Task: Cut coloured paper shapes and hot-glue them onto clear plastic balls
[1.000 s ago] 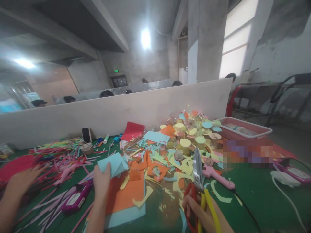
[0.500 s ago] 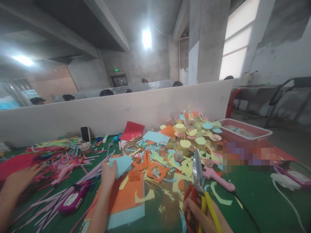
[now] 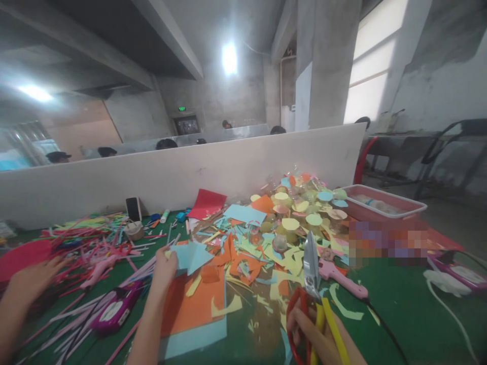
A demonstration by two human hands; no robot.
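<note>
Pinched at the left end in the left hand [image 3: 166, 266], with fingers closed: folded light-blue paper [image 3: 198, 256], stretching rightward over or just past the far edge of the orange sheet [image 3: 198, 304] on the green table [image 3: 411, 304]. Well to the left of the scissors [image 3: 311, 263], with paper scraps [image 3: 292, 263] between. Grasped by the handles in the right hand [image 3: 302, 322], close to the table's near edge: those scissors, with blades apparently together, pointing toward the far edge rather than at the paper. Reaching farther out with the left.
</note>
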